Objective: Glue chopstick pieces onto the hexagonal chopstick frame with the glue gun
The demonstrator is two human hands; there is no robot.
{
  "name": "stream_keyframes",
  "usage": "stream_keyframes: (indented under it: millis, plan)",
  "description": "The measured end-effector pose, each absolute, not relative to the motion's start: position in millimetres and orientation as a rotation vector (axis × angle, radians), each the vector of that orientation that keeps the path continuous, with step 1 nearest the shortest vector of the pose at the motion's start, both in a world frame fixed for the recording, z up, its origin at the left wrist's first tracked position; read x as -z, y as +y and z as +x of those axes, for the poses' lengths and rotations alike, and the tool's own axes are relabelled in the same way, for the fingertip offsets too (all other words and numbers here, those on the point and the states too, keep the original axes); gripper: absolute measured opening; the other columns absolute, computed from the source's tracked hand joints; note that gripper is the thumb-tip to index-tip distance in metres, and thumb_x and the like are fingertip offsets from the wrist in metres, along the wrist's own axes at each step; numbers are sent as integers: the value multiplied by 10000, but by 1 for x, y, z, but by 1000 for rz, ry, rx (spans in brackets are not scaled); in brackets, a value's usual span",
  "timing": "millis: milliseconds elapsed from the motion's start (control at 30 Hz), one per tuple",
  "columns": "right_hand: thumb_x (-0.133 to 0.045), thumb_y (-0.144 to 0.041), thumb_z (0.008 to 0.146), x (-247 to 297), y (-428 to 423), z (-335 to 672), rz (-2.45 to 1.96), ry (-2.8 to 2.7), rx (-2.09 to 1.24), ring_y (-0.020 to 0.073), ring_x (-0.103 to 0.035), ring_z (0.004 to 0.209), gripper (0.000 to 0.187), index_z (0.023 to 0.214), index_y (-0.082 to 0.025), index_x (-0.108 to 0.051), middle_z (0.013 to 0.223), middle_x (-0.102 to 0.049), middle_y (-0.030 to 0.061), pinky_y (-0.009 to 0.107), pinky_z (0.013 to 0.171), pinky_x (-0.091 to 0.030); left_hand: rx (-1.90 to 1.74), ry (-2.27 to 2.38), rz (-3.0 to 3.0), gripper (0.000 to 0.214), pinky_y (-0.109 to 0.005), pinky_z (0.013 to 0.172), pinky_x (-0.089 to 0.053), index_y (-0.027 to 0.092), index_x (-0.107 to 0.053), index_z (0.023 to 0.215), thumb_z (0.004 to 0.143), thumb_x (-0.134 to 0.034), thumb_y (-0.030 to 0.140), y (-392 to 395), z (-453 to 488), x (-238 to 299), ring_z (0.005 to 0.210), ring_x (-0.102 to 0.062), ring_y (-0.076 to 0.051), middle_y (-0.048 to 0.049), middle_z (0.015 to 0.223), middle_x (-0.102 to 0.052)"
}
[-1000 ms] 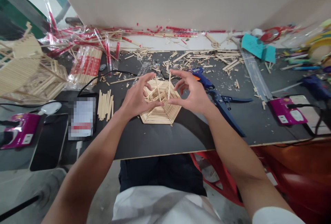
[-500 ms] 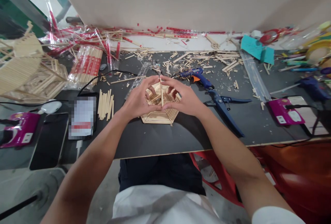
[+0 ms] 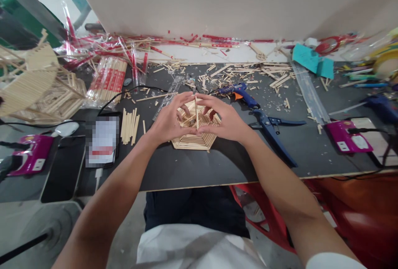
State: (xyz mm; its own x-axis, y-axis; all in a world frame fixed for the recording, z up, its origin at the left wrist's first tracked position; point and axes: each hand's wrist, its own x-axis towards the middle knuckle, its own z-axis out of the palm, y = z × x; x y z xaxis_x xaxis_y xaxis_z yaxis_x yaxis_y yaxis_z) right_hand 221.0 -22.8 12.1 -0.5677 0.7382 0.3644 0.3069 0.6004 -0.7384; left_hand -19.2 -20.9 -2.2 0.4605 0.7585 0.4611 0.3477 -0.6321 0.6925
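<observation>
Fingertips and thumbs of my left hand (image 3: 169, 117) and my right hand (image 3: 230, 119) meet around a thin wooden stick (image 3: 197, 113). It points away from me, pinched near its far end by the fingers and near its close end by the thumbs. Directly below lies a many-sided frame of layered wooden sticks (image 3: 194, 142), its rings stepping inward. My hands cover the frame's left and right sides, so I cannot tell whether the stick touches it.
Cut sticks (image 3: 129, 126) lie left of my hands beside a phone (image 3: 102, 142). A blue glue gun (image 3: 241, 93) and blue pruning shears (image 3: 276, 136) lie to the right. Wood scraps (image 3: 230, 72) litter the back. A larger stick model (image 3: 34, 82) stands far left.
The whole view has shifted slightly, with things appearing a little further right. Both hands keep the same pinch on the stick over the frame.
</observation>
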Motion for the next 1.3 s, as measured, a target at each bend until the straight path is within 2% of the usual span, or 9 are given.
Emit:
stream_keyframes:
  millis: [100,200,267,400,533,667,833,1100,1300]
  plan:
    - [-791,-600,804,-14,-23,220,-811,-2157,-797,266,-681,1149,659,1364,-310,-599,1582,-507,101,481,935,-601,-1059,931,2188,1077,-273,627,-609,260,-403,1517,633,-910,609,-21,-19,2,1038,-740,-274,-206,1471,-579]
    - [-796,-596,801,-14,-23,220,-807,-2151,-757,312,-557,1372,661,1364,-307,-604,1551,-534,108,502,998,-573,-1059,923,2187,1071,-284,633,-612,260,-395,1519,644,-902,615,-21,-19,1,950,-740,-233,-209,1482,-571]
    - [-798,-596,798,-13,-23,220,-816,-2141,-770,316,-529,1399,671,1371,-308,-602,1534,-541,113,496,999,-572,-1059,921,2184,1064,-288,638,-614,261,-398,1517,649,-895,624,-21,-19,0,927,-734,-220,-206,1479,-573]
    - [-736,-587,859,-10,-23,216,-858,-2037,-874,249,-662,1148,544,1306,-288,-649,1440,-603,113,405,860,-609,-1060,954,2199,1083,-301,652,-614,262,-411,1517,630,-878,674,-22,-19,0,939,-726,-224,-200,1484,-564]
    - [-697,-563,895,-6,-27,206,-943,-1817,-1016,169,-679,896,404,1155,-254,-702,1220,-711,77,343,787,-598,-1056,972,2217,1125,-303,662,-604,257,-387,1539,623,-865,704,-22,-19,2,941,-724,-229,-200,1461,-586]
    - [-765,-552,834,-2,-30,196,-1003,-1630,-1144,172,-699,867,397,1071,-240,-702,1068,-759,51,360,802,-592,-1035,981,2246,1089,-309,669,-604,260,-386,1538,656,-840,709,-22,-18,3,905,-718,-212,-194,1461,-583]
    - [-885,-478,702,-1,-29,191,-1022,-1375,-1351,237,-744,1026,533,1108,-233,-640,972,-783,51,405,872,-599,-1014,992,2287,1054,-320,685,-608,262,-385,1533,686,-817,716,-24,-17,2,898,-720,-211,-191,1474,-568]
    - [-908,-450,658,0,-25,193,-1054,-1347,-1430,196,-728,902,548,1067,-208,-635,909,-761,40,395,865,-581,-966,1081,2307,1052,-352,735,-609,250,-416,1517,672,-827,722,-29,-17,-3,924,-725,-231,-180,1474,-556]
    - [-899,-480,663,-1,-24,196,-1027,-1306,-1625,98,-593,644,408,899,-204,-712,770,-718,-15,265,606,-493,-973,1054,2372,1016,-342,731,-601,269,-406,1517,705,-783,750,-31,-15,-7,927,-712,-222,-162,1445,-585]
